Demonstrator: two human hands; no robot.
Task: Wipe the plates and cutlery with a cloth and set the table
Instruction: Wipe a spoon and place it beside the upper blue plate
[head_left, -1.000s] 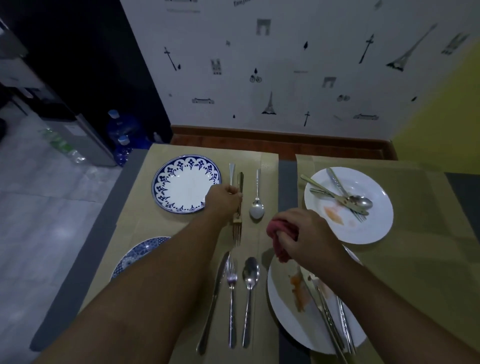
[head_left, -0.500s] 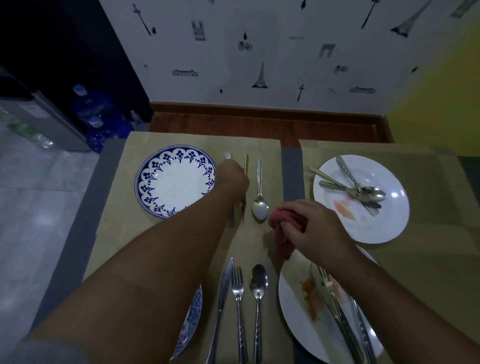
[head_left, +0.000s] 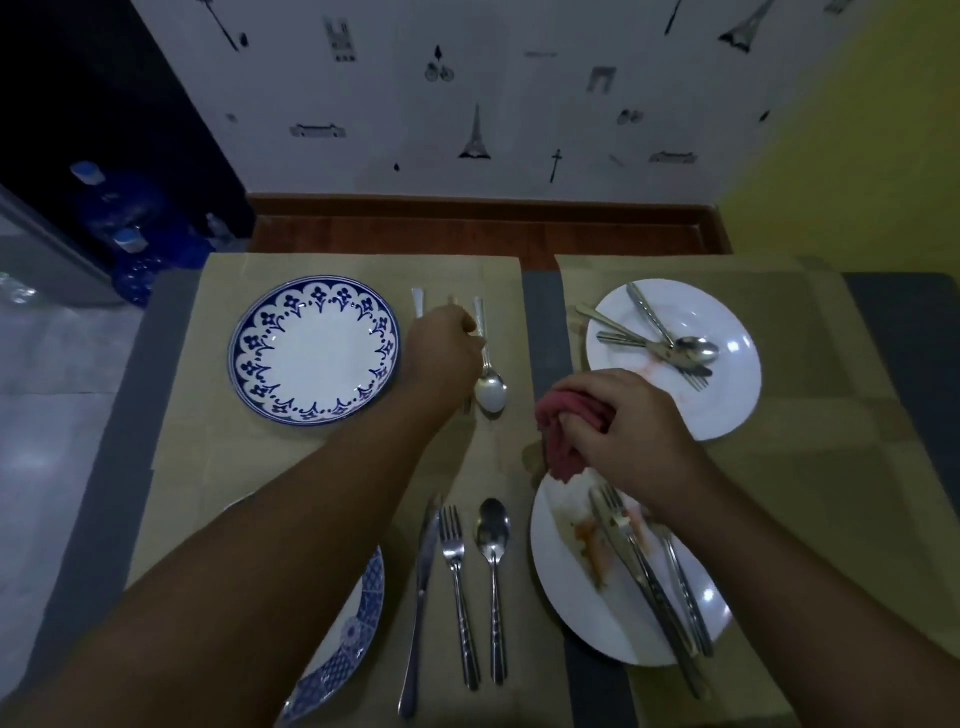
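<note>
Head view: blue-patterned plates (head_left: 314, 351) and near cutlery (head_left: 457, 571) laid, apparently clean; your left hand (head_left: 444, 348) covers the far fork (head_left: 451, 301), grip hidden; your right hand (head_left: 628, 431) clutches the red cloth (head_left: 558, 436); two stained white plates (head_left: 571, 597) await wiping.

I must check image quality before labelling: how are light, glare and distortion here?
In the head view the light is dim and bluish; small glare spots sit on the far white plate and the near white plate; the wide lens slants the table's side edges; the red cloth in the right hand looks soft.
</note>
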